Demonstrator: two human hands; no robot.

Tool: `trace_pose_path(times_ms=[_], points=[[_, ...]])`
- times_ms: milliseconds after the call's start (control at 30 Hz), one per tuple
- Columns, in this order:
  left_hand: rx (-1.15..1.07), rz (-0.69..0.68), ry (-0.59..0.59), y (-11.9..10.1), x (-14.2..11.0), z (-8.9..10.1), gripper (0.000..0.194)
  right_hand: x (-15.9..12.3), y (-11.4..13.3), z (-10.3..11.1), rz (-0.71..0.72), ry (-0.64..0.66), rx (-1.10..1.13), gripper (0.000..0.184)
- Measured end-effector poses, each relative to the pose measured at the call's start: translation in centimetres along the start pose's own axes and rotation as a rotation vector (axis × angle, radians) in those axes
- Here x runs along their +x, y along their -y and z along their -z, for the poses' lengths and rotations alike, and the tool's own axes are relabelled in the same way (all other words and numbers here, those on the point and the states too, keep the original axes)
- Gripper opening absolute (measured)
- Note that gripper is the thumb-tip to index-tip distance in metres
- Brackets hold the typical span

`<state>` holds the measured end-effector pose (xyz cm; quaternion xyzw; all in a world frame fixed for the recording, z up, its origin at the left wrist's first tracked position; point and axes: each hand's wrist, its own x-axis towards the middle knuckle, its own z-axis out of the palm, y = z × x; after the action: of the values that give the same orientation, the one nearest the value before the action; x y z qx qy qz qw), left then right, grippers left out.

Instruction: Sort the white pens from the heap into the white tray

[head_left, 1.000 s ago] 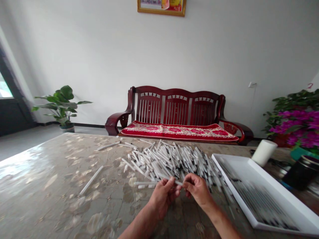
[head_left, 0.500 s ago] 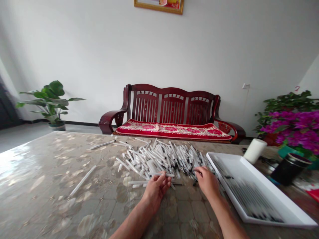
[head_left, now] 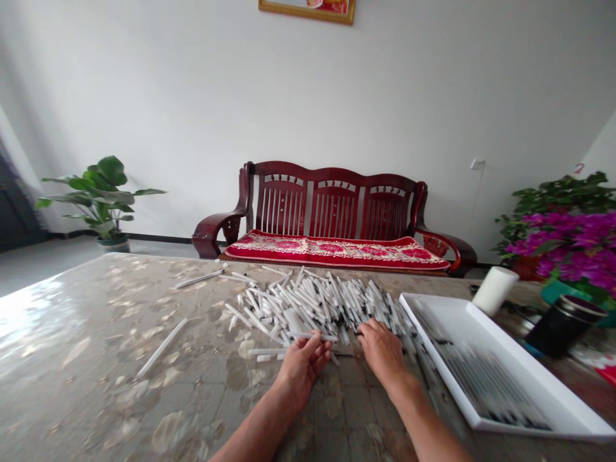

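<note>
A heap of translucent white pen barrels point(head_left: 308, 298), several with dark tips, lies on the table point(head_left: 192, 410) before me. My left hand point(head_left: 306, 360) is closed in a pinch around one white pen barrel point(head_left: 323, 337), held nearly level at the heap's front edge. To its right, my right hand point(head_left: 381, 348) reaches palm down into the front of the heap, its fingers pressed together. Something small and dark shows at those fingertips, too small to name. On the right stands a shallow white box point(head_left: 517, 350), where slim grey pens with dark ends lie side by side.
One loose barrel point(head_left: 162, 347) lies at left, and another thin one point(head_left: 199, 278) farther back. Beyond the box are a white roll point(head_left: 495, 290), a black cup point(head_left: 564, 326) and purple flowers point(head_left: 572, 247). A wooden bench point(head_left: 332, 205) stands behind the table.
My hands met at a barrel, then parted. My right hand went right, then came back left toward the heap's front. My left hand still holds a barrel. The view shifted slightly.
</note>
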<state>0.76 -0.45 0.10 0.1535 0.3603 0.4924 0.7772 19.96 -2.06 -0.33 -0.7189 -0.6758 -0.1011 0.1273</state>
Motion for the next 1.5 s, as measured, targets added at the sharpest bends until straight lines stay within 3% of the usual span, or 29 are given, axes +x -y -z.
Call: trace_pose_path(times_ms=[367,833,933,1067,1167,1267,1500], points=[[-0.011,-0.003,-0.017,0.0,0.1,0.1,0.013,-0.3,0.6,-0.5,0.002,0.021,-0.045,0.031],[-0.028,-0.005,-0.005,0.1,0.3,0.3,0.011,-0.7,0.7,-1.0,0.016,-0.003,-0.009,0.036],[-0.036,-0.007,-0.014,0.0,0.2,0.2,0.012,-0.8,0.8,-1.0,-0.004,-0.064,0.226,0.033],[-0.047,-0.009,-0.02,-0.1,0.0,0.0,0.016,-1.0,1.8,-1.2,-0.14,-0.107,0.896,0.017],[-0.045,-0.014,-0.023,0.0,-0.1,-0.1,0.017,-1.2,3.2,-1.0,-0.26,-0.045,1.289,0.026],[-0.039,-0.014,-0.017,0.0,0.0,0.0,0.015,-1.3,4.2,-0.6,-0.289,-0.03,1.413,0.034],[-0.032,-0.025,0.003,0.2,0.2,0.3,0.013,-1.4,4.5,-0.6,-0.303,-0.041,1.417,0.035]])
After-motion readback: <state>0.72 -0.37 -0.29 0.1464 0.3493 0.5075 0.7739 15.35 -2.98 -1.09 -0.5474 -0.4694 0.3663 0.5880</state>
